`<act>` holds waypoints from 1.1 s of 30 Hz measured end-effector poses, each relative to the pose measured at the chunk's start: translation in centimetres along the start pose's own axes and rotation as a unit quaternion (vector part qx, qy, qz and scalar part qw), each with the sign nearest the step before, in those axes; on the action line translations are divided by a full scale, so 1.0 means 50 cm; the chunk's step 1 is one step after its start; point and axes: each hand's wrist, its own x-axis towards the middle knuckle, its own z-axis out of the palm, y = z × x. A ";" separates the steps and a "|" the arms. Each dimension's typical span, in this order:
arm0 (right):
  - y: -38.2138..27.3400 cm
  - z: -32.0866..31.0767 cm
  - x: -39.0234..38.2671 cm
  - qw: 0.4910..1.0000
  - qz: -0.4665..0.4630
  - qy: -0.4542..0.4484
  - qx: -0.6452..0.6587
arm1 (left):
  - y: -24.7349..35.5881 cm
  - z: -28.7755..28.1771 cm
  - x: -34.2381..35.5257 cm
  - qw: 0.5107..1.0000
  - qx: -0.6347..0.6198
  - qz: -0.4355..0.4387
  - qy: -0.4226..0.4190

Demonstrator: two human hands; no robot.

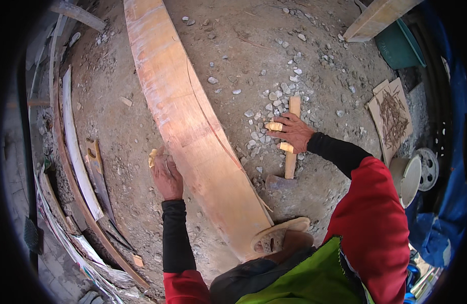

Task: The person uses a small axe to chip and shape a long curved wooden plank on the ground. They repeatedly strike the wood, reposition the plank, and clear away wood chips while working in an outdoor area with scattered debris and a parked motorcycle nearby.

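A long plywood strip [188, 116] lies slantwise on the ground, running from the far left toward me. My left hand [167, 177] is at its left edge, fingers forward and apart; one fingertip has yellowish tape. Whether it touches the edge I cannot tell. Right of the strip lies what looks like a hatchet [291, 166], with a pale wooden handle and a dull flat blade toward me. My right hand [297, 133] is over the middle of the handle, fingers stretched left, two digits taped. A sandaled foot [279, 238] overlaps the strip's near end.
Pebbles [276, 99] are scattered around the right hand. A handsaw [97, 169] lies at left beside long thin strips [74, 137]. At right are cardboard with brown sticks or nails [393, 119], a whitish bucket [407, 177] and a green tub [401, 45]. A wooden post [375, 20] stands far right.
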 end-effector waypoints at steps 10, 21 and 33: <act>0.033 -0.007 0.011 1.000 -0.009 0.015 0.026 | 0.112 0.313 0.289 0.997 0.048 0.063 -0.012; 0.043 -0.089 -0.005 0.928 -0.189 -0.321 -0.019 | 0.094 0.335 0.285 0.996 0.041 0.017 -0.071; -0.094 -0.307 0.005 0.576 0.356 -0.599 0.428 | 0.089 0.339 0.280 0.998 0.008 -0.004 -0.062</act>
